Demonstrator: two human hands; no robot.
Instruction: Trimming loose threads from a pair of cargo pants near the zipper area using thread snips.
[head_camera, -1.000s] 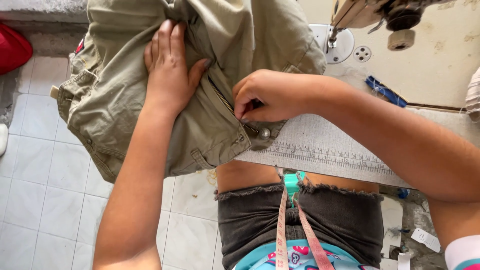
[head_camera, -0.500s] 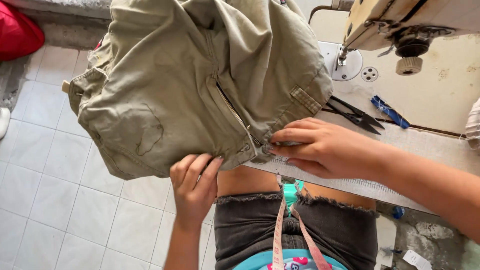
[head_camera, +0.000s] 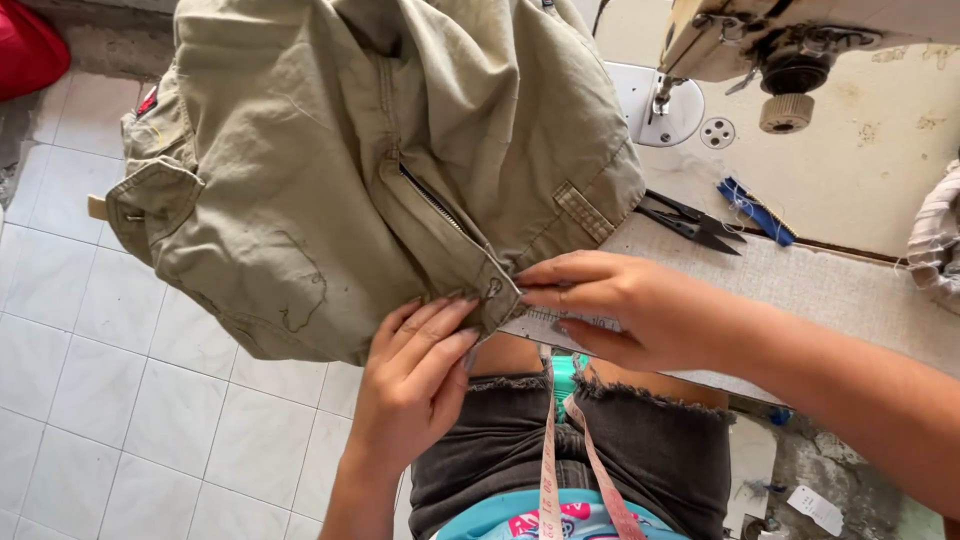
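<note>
left hand: our fingers curl on the waistband edge of the khaki trousers, pinching cloth.
right hand: fingertips nip the fly by its button.
trousers: draped over sewing table, hanging toward floor.
nearby: thread snips, sewing machine, tape measure.

1. Trousers: spread over the table's left edge, hanging off toward the floor tiles.
2. Left hand: below the trousers' waistband, fingertips touching the fabric just left of the metal button.
3. Right hand: right of that button, fingertips at the waistband, resting at the table's near edge.
4. Sewing machine: far right part of the table, behind the right hand.
5. Thread snips: on the table, between machine and right hand.
6. Measuring tape: hanging down over the lap, near edge.
</note>
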